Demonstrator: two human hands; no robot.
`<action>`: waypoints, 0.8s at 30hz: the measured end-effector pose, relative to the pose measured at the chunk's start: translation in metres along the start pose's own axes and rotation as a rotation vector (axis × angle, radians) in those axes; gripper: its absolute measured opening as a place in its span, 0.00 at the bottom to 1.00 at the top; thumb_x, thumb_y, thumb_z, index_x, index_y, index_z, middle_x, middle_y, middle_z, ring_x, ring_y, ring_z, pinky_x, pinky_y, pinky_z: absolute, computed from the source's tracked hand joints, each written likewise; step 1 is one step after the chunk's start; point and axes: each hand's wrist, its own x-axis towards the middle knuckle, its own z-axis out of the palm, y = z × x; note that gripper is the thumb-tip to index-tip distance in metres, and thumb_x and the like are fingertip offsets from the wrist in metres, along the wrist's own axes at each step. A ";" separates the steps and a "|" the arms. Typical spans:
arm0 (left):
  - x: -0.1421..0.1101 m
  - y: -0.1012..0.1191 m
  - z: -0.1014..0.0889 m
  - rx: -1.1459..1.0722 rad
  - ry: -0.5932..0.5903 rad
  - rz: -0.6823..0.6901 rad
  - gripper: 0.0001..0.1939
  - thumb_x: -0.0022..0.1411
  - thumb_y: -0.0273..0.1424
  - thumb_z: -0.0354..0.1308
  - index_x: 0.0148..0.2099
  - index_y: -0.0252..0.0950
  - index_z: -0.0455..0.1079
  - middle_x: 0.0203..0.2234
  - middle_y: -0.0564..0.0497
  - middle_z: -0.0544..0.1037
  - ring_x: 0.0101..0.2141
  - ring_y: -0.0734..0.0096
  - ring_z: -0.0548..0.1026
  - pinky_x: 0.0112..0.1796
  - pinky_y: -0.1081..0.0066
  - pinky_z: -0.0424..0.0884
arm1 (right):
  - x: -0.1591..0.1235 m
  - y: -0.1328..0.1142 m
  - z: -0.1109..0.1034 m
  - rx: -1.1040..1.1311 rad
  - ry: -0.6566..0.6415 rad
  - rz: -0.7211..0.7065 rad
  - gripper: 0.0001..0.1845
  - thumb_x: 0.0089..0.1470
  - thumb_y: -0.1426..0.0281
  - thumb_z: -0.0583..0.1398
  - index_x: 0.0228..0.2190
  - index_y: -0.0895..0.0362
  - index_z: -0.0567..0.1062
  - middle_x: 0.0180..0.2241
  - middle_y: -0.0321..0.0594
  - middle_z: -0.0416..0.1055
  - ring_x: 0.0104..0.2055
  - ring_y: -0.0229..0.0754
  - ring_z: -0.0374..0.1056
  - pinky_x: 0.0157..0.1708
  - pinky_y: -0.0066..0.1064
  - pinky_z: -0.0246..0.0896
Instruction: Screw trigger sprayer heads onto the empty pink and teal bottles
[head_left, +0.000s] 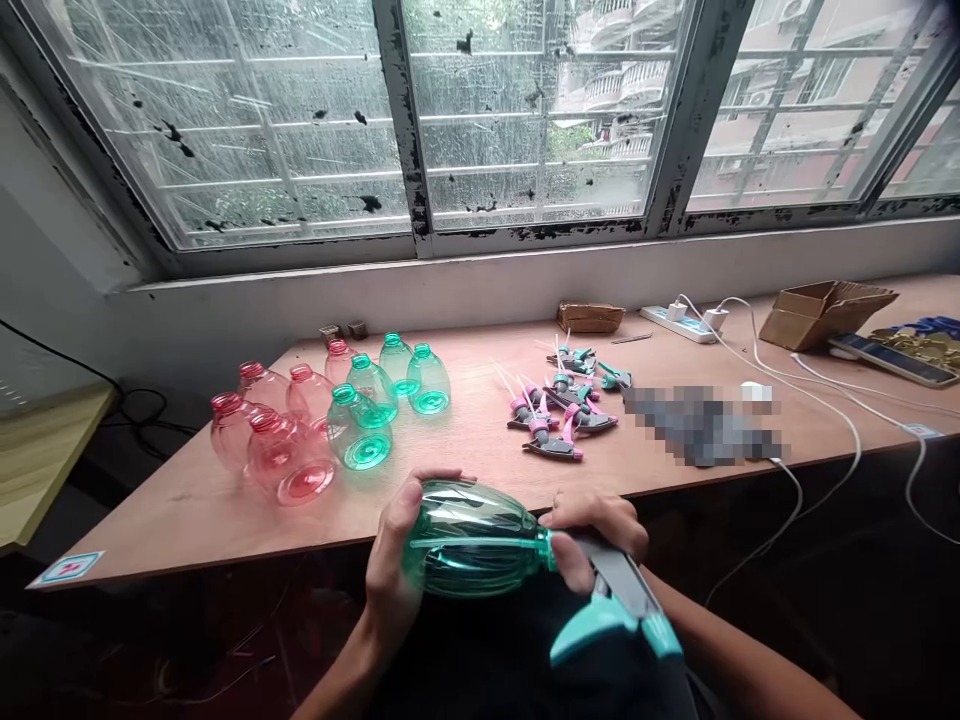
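A clear green bottle (476, 570) lies sideways in front of me, just off the table's front edge. My left hand (394, 545) is wrapped round its base end. At its neck, my right hand (600, 525) grips the collar of a grey and teal spray trigger head (619, 590). The dip tube runs inside the bottle, and the head meets the neck; whether it is screwed tight I cannot tell. On the table to the left stand several green bottles (367, 430) and several pink bottles (289, 455) without heads. Loose spray trigger heads (551, 445), pink-grey and teal-grey, lie in a pile beyond my hands.
A power strip (681, 324) with white cables stands at the back right. Nearby are a cardboard box (821, 310), a phone (900, 362) and a blurred dark item (701, 425). A small brown box (591, 318) sits by the wall under the windows.
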 end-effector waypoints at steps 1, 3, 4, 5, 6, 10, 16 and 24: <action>0.000 -0.003 0.001 0.029 0.023 0.045 0.22 0.69 0.45 0.46 0.47 0.34 0.74 0.43 0.43 0.81 0.40 0.52 0.80 0.41 0.59 0.75 | 0.002 -0.003 0.003 -0.028 0.074 -0.053 0.09 0.47 0.60 0.66 0.21 0.48 0.75 0.17 0.37 0.71 0.18 0.45 0.65 0.21 0.39 0.62; -0.001 -0.010 0.000 0.114 0.083 0.163 0.22 0.69 0.45 0.47 0.47 0.35 0.73 0.44 0.43 0.80 0.42 0.52 0.78 0.41 0.60 0.74 | 0.004 -0.011 0.007 -0.069 0.162 -0.137 0.11 0.52 0.63 0.62 0.20 0.49 0.72 0.15 0.34 0.70 0.16 0.42 0.64 0.18 0.35 0.60; -0.001 -0.012 0.000 0.169 0.109 0.235 0.22 0.68 0.46 0.47 0.47 0.35 0.73 0.44 0.43 0.80 0.43 0.52 0.78 0.41 0.60 0.73 | 0.004 -0.014 0.008 -0.068 0.165 -0.123 0.12 0.54 0.64 0.61 0.20 0.50 0.70 0.15 0.33 0.69 0.16 0.41 0.64 0.17 0.33 0.60; -0.001 -0.014 -0.001 0.222 0.123 0.311 0.22 0.67 0.46 0.48 0.47 0.35 0.74 0.44 0.43 0.80 0.44 0.52 0.77 0.42 0.60 0.73 | 0.004 -0.018 0.009 -0.068 0.166 -0.113 0.13 0.55 0.65 0.60 0.20 0.51 0.69 0.15 0.32 0.69 0.16 0.40 0.64 0.17 0.32 0.60; -0.002 -0.015 -0.003 0.263 0.119 0.385 0.23 0.67 0.47 0.48 0.47 0.35 0.74 0.44 0.43 0.79 0.44 0.51 0.76 0.44 0.59 0.72 | 0.003 -0.021 0.009 -0.076 0.170 -0.118 0.13 0.55 0.65 0.60 0.20 0.51 0.69 0.15 0.32 0.69 0.17 0.40 0.64 0.17 0.31 0.60; -0.002 -0.012 -0.009 0.283 0.040 0.518 0.23 0.65 0.48 0.49 0.47 0.37 0.75 0.43 0.43 0.78 0.46 0.51 0.75 0.47 0.55 0.71 | 0.000 -0.025 0.004 -0.103 0.108 -0.244 0.08 0.56 0.69 0.61 0.25 0.53 0.74 0.20 0.33 0.73 0.18 0.39 0.66 0.18 0.30 0.61; 0.000 -0.005 -0.008 0.156 0.079 0.534 0.22 0.66 0.48 0.49 0.46 0.37 0.74 0.43 0.43 0.77 0.45 0.53 0.75 0.44 0.57 0.74 | 0.013 -0.018 -0.008 0.161 0.017 -0.283 0.33 0.44 0.53 0.73 0.49 0.48 0.71 0.42 0.43 0.75 0.32 0.47 0.72 0.31 0.39 0.71; 0.011 -0.043 -0.015 0.555 0.028 0.781 0.26 0.70 0.48 0.48 0.65 0.47 0.55 0.65 0.41 0.59 0.65 0.48 0.59 0.60 0.44 0.61 | -0.001 0.000 0.025 0.428 -0.399 0.144 0.42 0.51 0.46 0.67 0.63 0.42 0.64 0.66 0.43 0.61 0.67 0.56 0.56 0.63 0.52 0.55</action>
